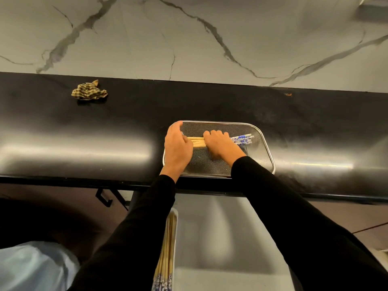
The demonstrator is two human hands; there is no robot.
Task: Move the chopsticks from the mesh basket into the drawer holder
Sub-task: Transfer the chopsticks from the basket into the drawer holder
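**Hands on chopsticks in the basket**

Chopsticks with pale wooden shafts and blue-and-white patterned ends lie bundled across the far part of the rectangular silver mesh basket, which sits at the near edge of the glossy black counter. The right hand curls closed over the bundle's middle; the left hand cups its left end. Below the counter, the white drawer holder already contains similar chopsticks. A crumpled yellow-and-black checked cloth lies far left, well apart.
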